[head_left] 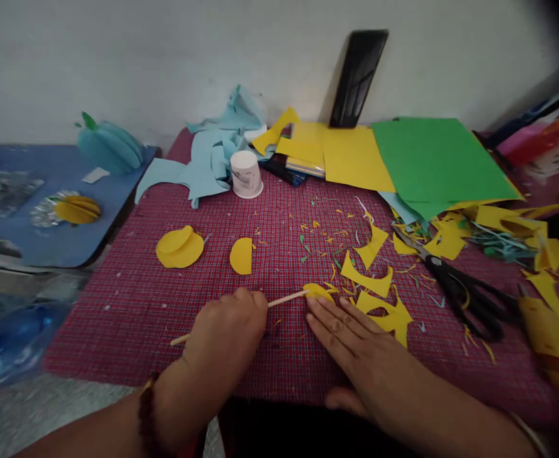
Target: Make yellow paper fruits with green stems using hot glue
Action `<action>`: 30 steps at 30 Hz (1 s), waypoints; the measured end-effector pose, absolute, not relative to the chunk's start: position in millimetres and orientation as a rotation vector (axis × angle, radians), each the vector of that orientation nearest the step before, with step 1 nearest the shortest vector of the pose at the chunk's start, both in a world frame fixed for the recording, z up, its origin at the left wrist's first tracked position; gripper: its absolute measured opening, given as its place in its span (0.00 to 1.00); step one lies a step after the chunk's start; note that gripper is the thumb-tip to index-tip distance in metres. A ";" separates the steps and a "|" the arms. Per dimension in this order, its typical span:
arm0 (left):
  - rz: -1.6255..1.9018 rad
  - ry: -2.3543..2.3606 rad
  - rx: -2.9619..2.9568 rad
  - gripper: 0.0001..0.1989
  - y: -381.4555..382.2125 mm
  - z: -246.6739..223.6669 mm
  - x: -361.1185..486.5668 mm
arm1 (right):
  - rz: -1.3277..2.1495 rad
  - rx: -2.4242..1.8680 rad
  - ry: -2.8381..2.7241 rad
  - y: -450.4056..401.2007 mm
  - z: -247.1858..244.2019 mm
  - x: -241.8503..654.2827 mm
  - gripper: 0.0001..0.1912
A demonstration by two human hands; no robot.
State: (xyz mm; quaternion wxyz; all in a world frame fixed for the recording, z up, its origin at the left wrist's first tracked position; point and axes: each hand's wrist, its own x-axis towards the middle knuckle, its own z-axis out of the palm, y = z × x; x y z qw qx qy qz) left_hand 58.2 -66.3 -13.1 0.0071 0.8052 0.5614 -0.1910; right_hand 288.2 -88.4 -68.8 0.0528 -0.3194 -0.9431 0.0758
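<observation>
Currently, yellow paper piece [321,291]: near the middle of the desk's [117,331] near edge, mostly hidden under fingertips; its far rounded rim shows, and whether it is folded we cannot tell.
Wooden stick [284,299]: slantwise; one end pokes out past the fist toward the near left corner, the other meets the piece's rim, on it or just above, we cannot say which.
Left hand [226,337]: fingers curled tight into a fist round the stick; we see no gap.
Right hand [360,346]: palm down, fingers straight and nearly together, tips on the piece; thumb spread off toward the near edge. Pinches nothing that we can see.
Cut rounds: done in part, we judge. Yellow discs [177,251] overlap toward the left edge; a yellow half-disc [241,256] lies between them and the hands, straight side to the right.
Loose shapes: assembly looks undone to us; discs and half-disc are joined to nothing visible.
Yellow offcuts [372,251]: curved bites, strewn over the right half, backing our reading of the cutting.
Black-handled scissors [440,270]: toward the right edge, in neither hand.
Green sheet [442,162]: far right corner, mostly whole.
</observation>
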 end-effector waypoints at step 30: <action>0.895 1.288 1.988 0.09 -24.1 -2.9 59.2 | 0.737 -1.153 -2.015 -101.4 -31.2 317.5 0.14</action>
